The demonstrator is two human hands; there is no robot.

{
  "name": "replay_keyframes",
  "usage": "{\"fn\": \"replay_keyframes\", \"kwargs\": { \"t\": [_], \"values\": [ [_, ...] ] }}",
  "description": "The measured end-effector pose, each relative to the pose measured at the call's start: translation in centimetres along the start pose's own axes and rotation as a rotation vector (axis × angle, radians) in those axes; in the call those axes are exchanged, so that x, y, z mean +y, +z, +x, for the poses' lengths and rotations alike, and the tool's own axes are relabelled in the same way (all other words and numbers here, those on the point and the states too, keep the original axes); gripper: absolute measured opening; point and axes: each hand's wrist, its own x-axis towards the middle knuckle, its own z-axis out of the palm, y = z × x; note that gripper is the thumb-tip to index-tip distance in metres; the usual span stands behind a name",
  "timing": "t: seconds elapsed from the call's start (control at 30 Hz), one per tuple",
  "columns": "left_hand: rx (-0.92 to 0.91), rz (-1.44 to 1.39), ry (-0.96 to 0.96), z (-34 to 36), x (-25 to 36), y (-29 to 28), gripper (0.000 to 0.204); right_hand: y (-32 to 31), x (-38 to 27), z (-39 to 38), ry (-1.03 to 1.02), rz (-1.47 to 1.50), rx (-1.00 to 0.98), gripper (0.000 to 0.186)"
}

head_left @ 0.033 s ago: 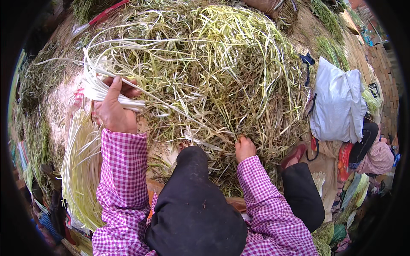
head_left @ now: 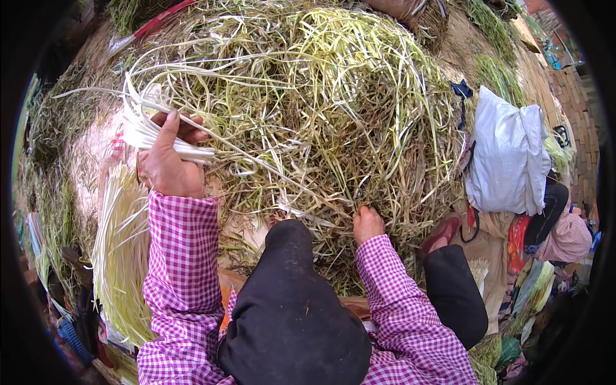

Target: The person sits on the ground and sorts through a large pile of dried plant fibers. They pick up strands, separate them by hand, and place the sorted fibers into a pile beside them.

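Observation:
My left hand [head_left: 171, 160] is closed around a small bunch of blanched chives [head_left: 141, 128], white stalks with long pale leaves. The leaves trail to the right over a heap of withered leaves [head_left: 308, 135]. One long stalk [head_left: 256, 162] slants from this bunch down toward my right hand [head_left: 368, 224]. That hand rests at the near edge of the heap with its fingers curled together; whatever they pinch is hidden among the dry leaves. A thick bundle of pale yellow chives [head_left: 122, 250] lies left of my left forearm.
My dark-trousered knee [head_left: 295, 289] rises between the forearms. A white sack [head_left: 507, 154] stands at the right, near another person's checked sleeve [head_left: 568, 237]. At the far left lies a red-handled tool [head_left: 151, 25]. Green bunches [head_left: 494, 22] lie at the far right.
My left hand has shifted very slightly left and up with its bunch of chives. My right hand stays in nearly the same place at the heap's edge.

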Motion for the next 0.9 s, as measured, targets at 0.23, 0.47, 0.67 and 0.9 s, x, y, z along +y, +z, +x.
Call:
{"fn": "replay_keyframes", "kwargs": {
  "t": [0.23,0.47,0.67,0.9],
  "values": [
    [-0.01,-0.048,0.056,1.6,2.3,0.5,0.015,-1.0,1.1,-0.2,-0.021,-0.196,-0.156,0.022],
    [-0.104,0.021,0.06,1.1,3.4,1.8,0.016,-6.3,-1.0,-1.4,-0.082,-0.233,-0.373,0.026],
    [-0.094,0.011,-0.067,-1.4,0.5,3.0,0.017,-9.6,-4.5,-3.1,-0.501,0.258,0.132,0.049],
    [-0.156,0.06,-0.213,-2.2,-1.8,3.2,0.018,-3.2,-7.6,-5.2,-0.458,1.245,-0.34,0.015]
  ]
}}
